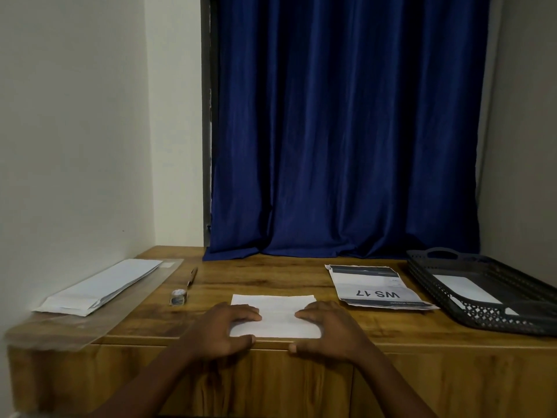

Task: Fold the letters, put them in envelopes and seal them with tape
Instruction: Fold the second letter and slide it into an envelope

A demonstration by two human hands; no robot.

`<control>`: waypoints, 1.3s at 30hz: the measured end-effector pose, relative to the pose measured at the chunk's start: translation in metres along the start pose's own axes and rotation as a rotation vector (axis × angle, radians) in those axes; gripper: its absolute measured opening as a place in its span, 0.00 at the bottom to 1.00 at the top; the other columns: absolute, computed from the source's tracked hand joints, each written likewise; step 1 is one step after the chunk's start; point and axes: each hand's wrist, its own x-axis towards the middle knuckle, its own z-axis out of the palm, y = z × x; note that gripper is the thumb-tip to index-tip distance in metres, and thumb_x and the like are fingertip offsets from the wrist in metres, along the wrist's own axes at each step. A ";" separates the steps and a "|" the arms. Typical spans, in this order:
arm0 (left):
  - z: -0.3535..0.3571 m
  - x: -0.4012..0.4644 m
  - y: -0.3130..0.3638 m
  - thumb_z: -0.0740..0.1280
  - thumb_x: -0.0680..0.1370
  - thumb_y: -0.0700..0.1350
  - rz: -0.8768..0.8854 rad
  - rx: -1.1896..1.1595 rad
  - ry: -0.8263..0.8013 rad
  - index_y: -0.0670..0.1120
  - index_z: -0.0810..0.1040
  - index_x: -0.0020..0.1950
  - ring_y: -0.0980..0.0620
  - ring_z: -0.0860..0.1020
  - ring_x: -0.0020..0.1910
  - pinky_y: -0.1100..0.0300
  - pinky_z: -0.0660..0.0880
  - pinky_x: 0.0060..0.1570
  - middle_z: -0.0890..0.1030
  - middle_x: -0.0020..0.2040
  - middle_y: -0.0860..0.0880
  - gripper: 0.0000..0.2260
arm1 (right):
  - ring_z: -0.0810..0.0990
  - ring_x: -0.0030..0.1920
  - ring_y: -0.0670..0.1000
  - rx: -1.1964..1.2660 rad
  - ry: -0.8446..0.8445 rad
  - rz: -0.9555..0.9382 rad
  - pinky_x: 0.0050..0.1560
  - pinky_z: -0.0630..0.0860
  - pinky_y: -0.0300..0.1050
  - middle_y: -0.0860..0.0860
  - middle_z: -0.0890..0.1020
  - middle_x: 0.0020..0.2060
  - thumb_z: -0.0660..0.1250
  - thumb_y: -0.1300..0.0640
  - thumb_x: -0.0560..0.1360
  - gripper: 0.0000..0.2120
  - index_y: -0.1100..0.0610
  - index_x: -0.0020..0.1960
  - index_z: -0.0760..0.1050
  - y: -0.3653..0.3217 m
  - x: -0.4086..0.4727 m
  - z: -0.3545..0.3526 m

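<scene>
Letter (275, 316): a white sheet lying flat at the near edge of the desk (271, 276), its long axis running left to right, parallel to that edge. It appears already folded at least once, though the layers cannot be told apart in this view.

Left hand (224, 330): rests palm down on the left end of the letter, fingers lying fairly straight across the paper and pointing toward the centre, thumb at the near edge. It presses rather than grasps.

Right hand (327, 327): mirrors it on the right end, fingers flat on the sheet, thumb at the desk's front lip. Neither hand encloses anything. Both lie equally near the letter, one at each end of its long axis; the fingertips stand apart, with bare paper between them.

Judgement: the step in hand looks like creasing or flattening a fold. A further fold would likely bring one short end across toward the other, or the far edge toward the near.

Envelopes (99, 285): a white stack on a clear sleeve, far left, well apart from the letter and nearer the left hand.

Tape (178, 297): a small roll between envelopes and letter, with a pen (192, 276) behind it.

Card (376, 289): marked "WS 17", right of the letter. Tray (482, 318): dark, perforated, far right, holding a white piece of paper.
</scene>
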 end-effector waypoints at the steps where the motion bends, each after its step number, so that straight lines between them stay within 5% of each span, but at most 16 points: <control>1: 0.001 0.000 0.000 0.70 0.74 0.67 0.009 0.015 0.001 0.65 0.74 0.71 0.70 0.64 0.69 0.69 0.60 0.69 0.70 0.71 0.71 0.26 | 0.66 0.69 0.44 -0.009 -0.007 -0.005 0.68 0.66 0.46 0.38 0.71 0.72 0.57 0.11 0.56 0.52 0.35 0.75 0.66 0.000 -0.001 -0.001; 5: 0.002 -0.002 0.001 0.70 0.71 0.71 0.062 0.074 -0.022 0.65 0.74 0.72 0.75 0.61 0.66 0.76 0.54 0.65 0.69 0.70 0.72 0.30 | 0.66 0.65 0.42 -0.043 0.005 -0.030 0.62 0.67 0.42 0.36 0.72 0.67 0.58 0.13 0.56 0.51 0.34 0.74 0.67 -0.003 -0.006 -0.002; 9: 0.002 0.000 -0.004 0.73 0.73 0.64 0.035 -0.067 -0.011 0.64 0.78 0.66 0.72 0.69 0.66 0.69 0.66 0.69 0.74 0.67 0.70 0.22 | 0.68 0.60 0.38 0.068 0.067 -0.047 0.58 0.70 0.38 0.31 0.75 0.60 0.64 0.17 0.60 0.41 0.34 0.68 0.75 -0.002 -0.013 -0.004; 13: -0.002 0.000 -0.012 0.73 0.76 0.58 -0.040 -0.249 0.025 0.68 0.80 0.63 0.69 0.73 0.64 0.67 0.70 0.63 0.77 0.63 0.72 0.16 | 0.77 0.56 0.38 0.358 0.139 -0.029 0.55 0.78 0.45 0.32 0.82 0.52 0.69 0.29 0.69 0.22 0.36 0.58 0.82 0.000 -0.016 -0.009; 17: -0.005 0.002 -0.016 0.73 0.77 0.52 -0.098 -0.411 0.127 0.64 0.81 0.61 0.61 0.80 0.57 0.62 0.79 0.53 0.81 0.60 0.63 0.14 | 0.85 0.46 0.45 0.638 0.193 0.031 0.49 0.83 0.49 0.43 0.87 0.45 0.71 0.38 0.74 0.10 0.41 0.51 0.84 -0.001 -0.018 -0.013; 20: -0.006 0.007 -0.014 0.74 0.78 0.51 -0.164 -0.517 0.208 0.58 0.80 0.61 0.52 0.83 0.53 0.53 0.82 0.52 0.84 0.55 0.54 0.12 | 0.84 0.43 0.48 0.713 0.308 0.125 0.45 0.82 0.54 0.49 0.86 0.42 0.72 0.41 0.75 0.12 0.49 0.48 0.82 0.004 -0.015 -0.013; 24: -0.002 0.013 -0.013 0.72 0.80 0.53 -0.272 -0.516 0.298 0.55 0.75 0.63 0.51 0.83 0.42 0.55 0.79 0.49 0.85 0.41 0.47 0.13 | 0.82 0.50 0.44 0.783 0.367 0.246 0.46 0.79 0.36 0.39 0.83 0.48 0.73 0.44 0.76 0.17 0.43 0.62 0.74 0.008 -0.006 -0.014; 27: 0.003 0.014 -0.015 0.72 0.80 0.52 -0.301 -0.467 0.371 0.56 0.76 0.62 0.50 0.83 0.38 0.54 0.79 0.44 0.85 0.38 0.47 0.12 | 0.78 0.48 0.41 0.802 0.392 0.345 0.40 0.74 0.33 0.44 0.79 0.53 0.72 0.45 0.78 0.20 0.44 0.67 0.71 0.011 0.001 -0.011; 31: 0.007 0.017 -0.014 0.72 0.79 0.54 -0.334 -0.395 0.389 0.57 0.78 0.60 0.52 0.82 0.38 0.56 0.79 0.40 0.84 0.38 0.49 0.11 | 0.81 0.41 0.46 0.756 0.411 0.401 0.31 0.71 0.31 0.47 0.81 0.38 0.71 0.50 0.79 0.21 0.48 0.71 0.73 0.017 0.007 -0.005; 36: 0.010 0.020 -0.011 0.74 0.76 0.57 -0.345 -0.238 0.373 0.54 0.75 0.68 0.56 0.79 0.44 0.60 0.74 0.41 0.81 0.45 0.55 0.23 | 0.81 0.51 0.50 0.518 0.377 0.417 0.50 0.79 0.43 0.51 0.82 0.52 0.73 0.52 0.77 0.26 0.52 0.73 0.70 0.011 0.011 -0.001; 39: 0.012 0.018 -0.009 0.71 0.77 0.61 -0.301 0.014 0.362 0.57 0.71 0.74 0.55 0.75 0.58 0.56 0.75 0.52 0.79 0.59 0.56 0.27 | 0.78 0.60 0.51 0.325 0.374 0.373 0.59 0.78 0.45 0.53 0.75 0.66 0.73 0.50 0.77 0.30 0.52 0.75 0.67 0.004 0.009 0.001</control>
